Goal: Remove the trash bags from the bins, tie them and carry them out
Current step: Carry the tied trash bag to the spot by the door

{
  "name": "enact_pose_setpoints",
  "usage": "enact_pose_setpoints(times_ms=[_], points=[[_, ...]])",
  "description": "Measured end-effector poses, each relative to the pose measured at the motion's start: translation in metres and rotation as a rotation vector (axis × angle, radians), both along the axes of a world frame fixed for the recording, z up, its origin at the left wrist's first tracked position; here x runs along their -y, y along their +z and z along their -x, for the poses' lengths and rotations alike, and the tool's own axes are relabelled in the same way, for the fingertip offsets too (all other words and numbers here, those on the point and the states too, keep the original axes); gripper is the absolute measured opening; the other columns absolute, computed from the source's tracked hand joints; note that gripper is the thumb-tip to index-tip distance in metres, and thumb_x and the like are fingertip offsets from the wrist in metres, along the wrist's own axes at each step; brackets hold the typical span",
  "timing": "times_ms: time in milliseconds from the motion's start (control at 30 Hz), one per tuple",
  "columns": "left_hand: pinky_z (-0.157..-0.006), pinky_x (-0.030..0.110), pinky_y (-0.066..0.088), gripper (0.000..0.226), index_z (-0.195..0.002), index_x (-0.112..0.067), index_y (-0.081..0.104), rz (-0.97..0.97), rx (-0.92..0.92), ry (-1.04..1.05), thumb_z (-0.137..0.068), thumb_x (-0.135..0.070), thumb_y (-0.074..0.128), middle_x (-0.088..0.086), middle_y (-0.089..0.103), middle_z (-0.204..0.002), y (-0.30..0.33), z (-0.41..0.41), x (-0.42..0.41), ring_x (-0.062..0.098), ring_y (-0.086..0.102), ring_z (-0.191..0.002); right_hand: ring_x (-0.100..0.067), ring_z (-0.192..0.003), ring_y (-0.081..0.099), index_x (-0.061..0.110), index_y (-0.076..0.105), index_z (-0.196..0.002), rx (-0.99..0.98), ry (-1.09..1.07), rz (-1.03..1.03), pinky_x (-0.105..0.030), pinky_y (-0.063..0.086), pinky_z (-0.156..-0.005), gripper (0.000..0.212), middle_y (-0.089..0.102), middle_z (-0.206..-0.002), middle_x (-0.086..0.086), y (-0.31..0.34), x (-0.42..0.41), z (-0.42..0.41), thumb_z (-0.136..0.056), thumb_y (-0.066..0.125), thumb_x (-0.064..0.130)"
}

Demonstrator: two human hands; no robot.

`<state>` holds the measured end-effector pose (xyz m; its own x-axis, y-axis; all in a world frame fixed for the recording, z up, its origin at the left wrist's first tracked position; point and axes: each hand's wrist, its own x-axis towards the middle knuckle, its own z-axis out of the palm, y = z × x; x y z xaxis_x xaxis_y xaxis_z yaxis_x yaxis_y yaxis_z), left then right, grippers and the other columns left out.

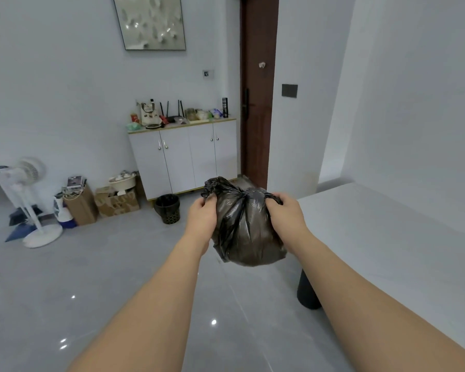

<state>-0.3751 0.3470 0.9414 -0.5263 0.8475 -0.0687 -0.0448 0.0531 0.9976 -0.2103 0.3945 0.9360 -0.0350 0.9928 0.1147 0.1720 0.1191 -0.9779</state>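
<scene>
Head view: trash bag [246,232] between both hands, fingers [210,201] pinching its knotted ends (held aloft).

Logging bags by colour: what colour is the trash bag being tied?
Black, glossy plastic: the trash bag, held by the left hand and right hand, head view.

- A full, rounded black plastic trash bag [246,232] hangs in mid-air at the centre of the scene, glossy and creased, with its neck gathered into a knot at the top; two crumpled loose ends stick out to the left and right of the knot.
- A small round black waste bin [167,209] with a patterned lower band stands upright on the floor farther off and to the left, lined with a dark bag.
</scene>
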Motion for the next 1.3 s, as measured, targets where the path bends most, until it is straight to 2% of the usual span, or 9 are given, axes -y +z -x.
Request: enact_pose_setpoints(times_ms=[67, 167, 333, 533, 633, 767, 933, 1033, 1300], points=[[-0.090, 0.040, 0.053, 0.024, -0.090, -0.022, 0.063, 0.015, 0.020, 0.022, -0.096, -0.042, 0.051, 0.001, 0.069, -0.096, -0.003, 0.027, -0.015, 0.022, 0.065, -0.094, -0.015, -0.096, 0.063, 0.023, 0.068, -0.106, -0.004, 0.006, 0.004, -0.035, 0.052, -0.087, 0.024, 0.070, -0.101, 0.004, -0.001, -0.016, 0.025, -0.088, 0.052, 0.027], [-0.088, 0.038, 0.053, 0.023, -0.091, -0.022, 0.062, 0.027, 0.052, 0.019, -0.096, -0.042, 0.052, 0.002, 0.069, -0.096, -0.008, 0.058, -0.046, 0.022, 0.066, -0.094, -0.016, -0.097, 0.064, 0.024, 0.068, -0.104, 0.000, 0.010, 0.007, -0.035, 0.052, -0.087, 0.024, 0.070, -0.101, 0.004, -0.005, -0.046, 0.053, -0.087, 0.052, 0.028], [-0.068, 0.028, 0.050, 0.021, -0.087, -0.025, 0.059, 0.023, 0.049, 0.022, -0.097, -0.042, 0.050, -0.003, 0.067, -0.093, -0.015, 0.099, -0.114, 0.015, 0.064, -0.086, -0.018, -0.098, 0.064, 0.022, 0.069, -0.104, -0.010, 0.015, 0.030, -0.041, 0.052, -0.092, 0.025, 0.071, -0.101, 0.002, -0.012, -0.115, 0.096, -0.087, 0.051, 0.026], [-0.085, 0.038, 0.054, 0.024, -0.081, -0.026, 0.060, 0.035, 0.005, 0.041, -0.097, -0.041, 0.049, -0.002, 0.067, -0.091, -0.010, 0.157, -0.202, 0.019, 0.065, -0.088, -0.016, -0.099, 0.064, 0.024, 0.070, -0.104, -0.017, 0.042, 0.017, -0.040, 0.051, -0.093, 0.026, 0.070, -0.101, 0.006, -0.005, -0.212, 0.153, -0.086, 0.051, 0.026], [-0.093, 0.044, 0.052, 0.023, -0.086, -0.026, 0.059, 0.040, -0.006, 0.041, -0.096, -0.043, 0.048, 0.000, 0.067, -0.099, -0.003, 0.186, -0.248, 0.024, 0.064, -0.097, -0.014, -0.096, 0.063, 0.025, 0.069, -0.099, -0.018, 0.044, 0.009, -0.039, 0.052, -0.092, 0.021, 0.070, -0.097, 0.008, 0.003, -0.261, 0.185, -0.086, 0.052, 0.025], [-0.092, 0.043, 0.052, 0.027, -0.098, -0.023, 0.063, 0.032, -0.005, 0.040, -0.097, -0.044, 0.046, 0.003, 0.068, -0.103, 0.000, 0.236, -0.307, 0.022, 0.064, -0.097, -0.014, -0.095, 0.063, 0.024, 0.068, -0.099, -0.004, 0.048, 0.002, -0.038, 0.052, -0.090, 0.021, 0.069, -0.096, 0.009, 0.004, -0.320, 0.236, -0.086, 0.052, 0.024], [-0.087, 0.039, 0.054, 0.024, -0.082, -0.026, 0.060, 0.005, 0.007, 0.062, -0.097, -0.041, 0.048, -0.001, 0.067, -0.093, -0.004, 0.314, -0.388, 0.020, 0.065, -0.091, -0.016, -0.095, 0.064, 0.021, 0.069, -0.101, -0.003, 0.042, -0.019, -0.040, 0.052, -0.091, 0.023, 0.070, -0.100, 0.004, 0.002, -0.396, 0.312, -0.086, 0.052, 0.023], [-0.084, 0.038, 0.054, 0.022, -0.083, -0.027, 0.060, 0.014, 0.025, 0.041, -0.096, -0.041, 0.049, -0.001, 0.067, -0.094, -0.001, 0.361, -0.437, 0.021, 0.064, -0.091, -0.017, -0.094, 0.064, 0.020, 0.069, -0.100, -0.002, 0.039, -0.007, -0.040, 0.052, -0.090, 0.021, 0.070, -0.098, 0.002, 0.003, -0.439, 0.355, -0.087, 0.052, 0.022], [-0.089, 0.043, 0.054, 0.022, -0.084, -0.026, 0.062, 0.008, 0.036, -0.004, -0.096, -0.040, 0.050, 0.000, 0.069, -0.096, -0.001, 0.458, -0.573, 0.024, 0.066, -0.095, -0.019, -0.091, 0.064, 0.019, 0.068, -0.096, 0.008, -0.001, 0.021, -0.042, 0.053, -0.088, 0.020, 0.070, -0.093, 0.001, 0.004, -0.565, 0.448, -0.088, 0.050, 0.022]])
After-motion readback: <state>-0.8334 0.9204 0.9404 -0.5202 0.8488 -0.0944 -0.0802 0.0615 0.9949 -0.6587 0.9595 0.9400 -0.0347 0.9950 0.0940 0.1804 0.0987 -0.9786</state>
